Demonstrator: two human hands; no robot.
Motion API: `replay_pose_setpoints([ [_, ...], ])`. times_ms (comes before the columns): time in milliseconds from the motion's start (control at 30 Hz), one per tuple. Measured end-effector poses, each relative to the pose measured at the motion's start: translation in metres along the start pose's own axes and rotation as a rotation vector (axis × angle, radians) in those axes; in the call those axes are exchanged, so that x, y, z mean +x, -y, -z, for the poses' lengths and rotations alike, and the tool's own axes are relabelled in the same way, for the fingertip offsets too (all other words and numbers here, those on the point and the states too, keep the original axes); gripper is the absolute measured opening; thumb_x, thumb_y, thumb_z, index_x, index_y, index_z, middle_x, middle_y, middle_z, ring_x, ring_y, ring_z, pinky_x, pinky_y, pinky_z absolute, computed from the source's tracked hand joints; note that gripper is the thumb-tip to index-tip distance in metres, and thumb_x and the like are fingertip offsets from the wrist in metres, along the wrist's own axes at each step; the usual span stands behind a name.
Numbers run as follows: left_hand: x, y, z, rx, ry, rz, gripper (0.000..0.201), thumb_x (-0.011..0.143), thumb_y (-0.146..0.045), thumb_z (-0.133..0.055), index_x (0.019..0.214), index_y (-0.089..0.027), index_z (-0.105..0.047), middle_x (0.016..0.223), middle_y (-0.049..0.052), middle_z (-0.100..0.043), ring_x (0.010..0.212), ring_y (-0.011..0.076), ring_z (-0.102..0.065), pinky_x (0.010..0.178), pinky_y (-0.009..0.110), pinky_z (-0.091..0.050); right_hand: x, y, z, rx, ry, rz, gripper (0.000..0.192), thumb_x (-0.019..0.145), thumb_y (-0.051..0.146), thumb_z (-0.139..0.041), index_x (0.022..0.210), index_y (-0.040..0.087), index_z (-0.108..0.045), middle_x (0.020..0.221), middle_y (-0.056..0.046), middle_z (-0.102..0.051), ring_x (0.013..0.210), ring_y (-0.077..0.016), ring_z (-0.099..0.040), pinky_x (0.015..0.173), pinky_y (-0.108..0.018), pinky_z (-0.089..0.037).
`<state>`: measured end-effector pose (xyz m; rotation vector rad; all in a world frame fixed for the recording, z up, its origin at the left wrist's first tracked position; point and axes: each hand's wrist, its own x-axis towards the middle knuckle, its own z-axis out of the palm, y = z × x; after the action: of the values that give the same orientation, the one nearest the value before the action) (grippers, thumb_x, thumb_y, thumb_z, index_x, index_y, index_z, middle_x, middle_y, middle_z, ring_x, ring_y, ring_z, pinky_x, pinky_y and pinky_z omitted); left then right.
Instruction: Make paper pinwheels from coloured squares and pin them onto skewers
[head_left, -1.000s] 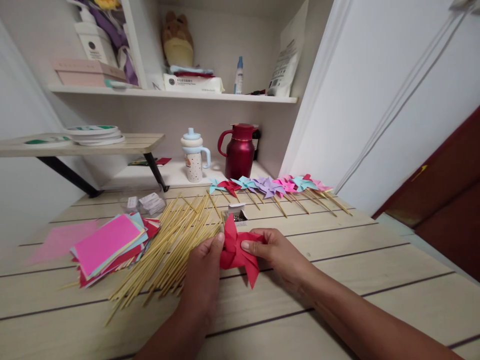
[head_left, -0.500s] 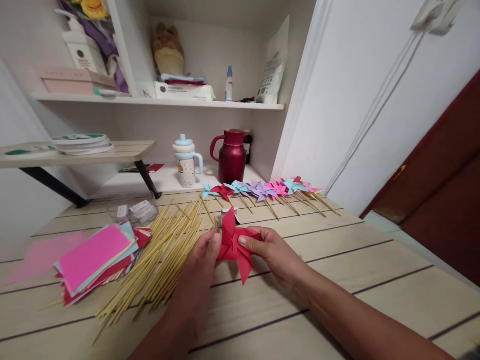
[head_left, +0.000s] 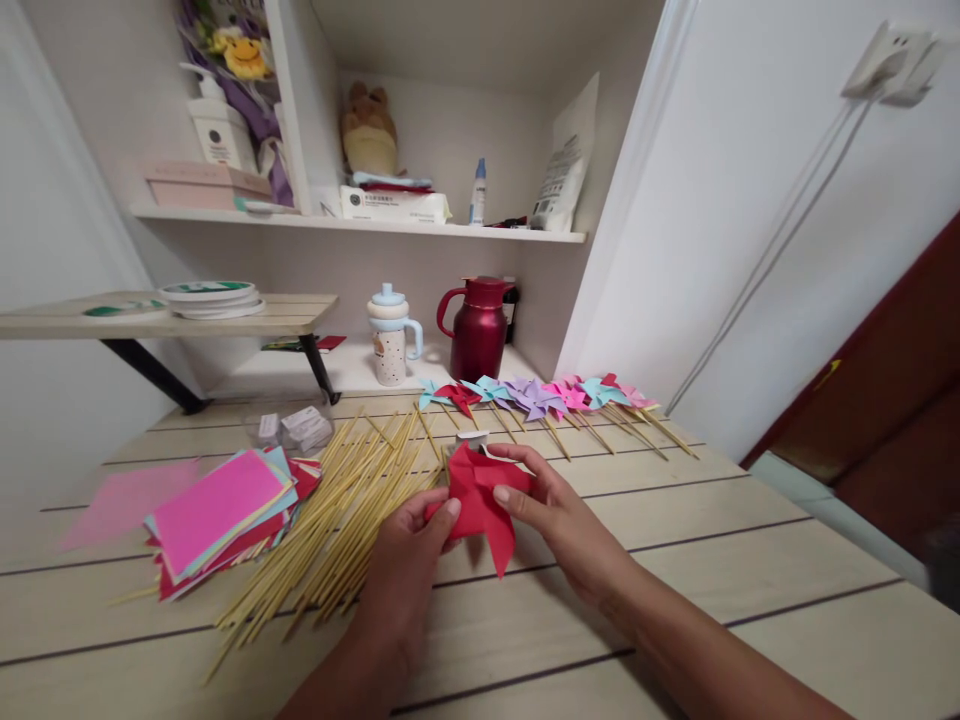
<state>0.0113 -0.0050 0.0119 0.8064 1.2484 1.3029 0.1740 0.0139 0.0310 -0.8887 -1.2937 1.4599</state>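
red paper pinwheel (head_left: 480, 495) sits pinched between left hand (head_left: 409, 545) and right hand (head_left: 559, 510), fingers closed on its folds so the shape holds. bamboo sticks (head_left: 337, 510) lie just left on the counter (head_left: 675, 560), within reach.

Left hand (head_left: 409, 540) and right hand (head_left: 551, 505) meet, fingers pinched, forearms angled inward.

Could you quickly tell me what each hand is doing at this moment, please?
Left hand: closed, its grip pinching the lower left edge of the red paper pinwheel.
Right hand: closed, its grip on the right side of the same pinwheel.
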Motion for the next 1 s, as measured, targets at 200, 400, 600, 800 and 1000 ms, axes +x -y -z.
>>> replay_pose_setpoints([
  [200, -0.009, -0.009, -0.003, -0.001, -0.008, -0.03, 0.029, 0.067, -0.031, -0.078, 0.092, -0.017, -0.075, 0.088, 0.007, -0.078, 0.084, 0.023, -0.07, 0.079, 0.033, -0.051, 0.004, -0.005, 0.003, 0.009, -0.042, 0.009, 0.038, 0.078, 0.037, -0.075, 0.112, 0.029, -0.06, 0.099, -0.001, -0.073, 0.082, -0.0169, -0.064, 0.078, -0.03, -0.046],
  [400, -0.007, -0.006, -0.004, 0.013, -0.004, -0.076, 0.036, 0.068, -0.031, -0.078, 0.099, -0.015, -0.074, 0.094, 0.008, -0.078, 0.087, 0.0227, -0.07, 0.081, 0.031, -0.049, 0.007, -0.009, 0.005, 0.032, -0.086, 0.021, 0.025, 0.079, 0.044, -0.074, 0.087, 0.022, -0.064, 0.076, 0.002, -0.067, 0.067, -0.0138, -0.056, 0.066, -0.026, -0.042],
  [600, -0.006, -0.005, -0.002, 0.057, 0.01, -0.074, 0.041, 0.071, -0.034, -0.076, 0.106, -0.013, -0.071, 0.102, 0.009, -0.076, 0.095, 0.0238, -0.068, 0.085, 0.032, -0.048, 0.006, -0.007, 0.005, 0.05, -0.084, -0.02, 0.032, 0.075, 0.045, -0.077, 0.091, 0.022, -0.062, 0.08, 0.0, -0.07, 0.069, -0.0149, -0.059, 0.066, -0.026, -0.043],
  [800, -0.005, -0.004, -0.002, -0.164, 0.046, -0.096, 0.057, 0.084, -0.053, -0.061, 0.131, -0.022, -0.056, 0.12, 0.01, -0.07, 0.113, 0.0244, -0.063, 0.096, 0.037, -0.046, 0.01, -0.011, 0.006, 0.153, -0.2, -0.018, 0.036, 0.066, 0.039, -0.083, 0.077, 0.021, -0.054, 0.067, 0.003, -0.068, 0.059, -0.0137, -0.058, 0.06, -0.026, -0.042],
  [1000, -0.005, -0.005, -0.007, -0.253, 0.032, 0.032, 0.058, 0.09, -0.055, -0.05, 0.138, -0.023, -0.047, 0.129, 0.013, -0.064, 0.121, 0.0242, -0.058, 0.104, 0.041, -0.04, 0.013, -0.008, 0.009, 0.234, -0.294, -0.024, 0.038, 0.065, 0.041, -0.083, 0.081, 0.022, -0.054, 0.072, 0.001, -0.072, 0.06, -0.0151, -0.062, 0.061, -0.028, -0.046],
])
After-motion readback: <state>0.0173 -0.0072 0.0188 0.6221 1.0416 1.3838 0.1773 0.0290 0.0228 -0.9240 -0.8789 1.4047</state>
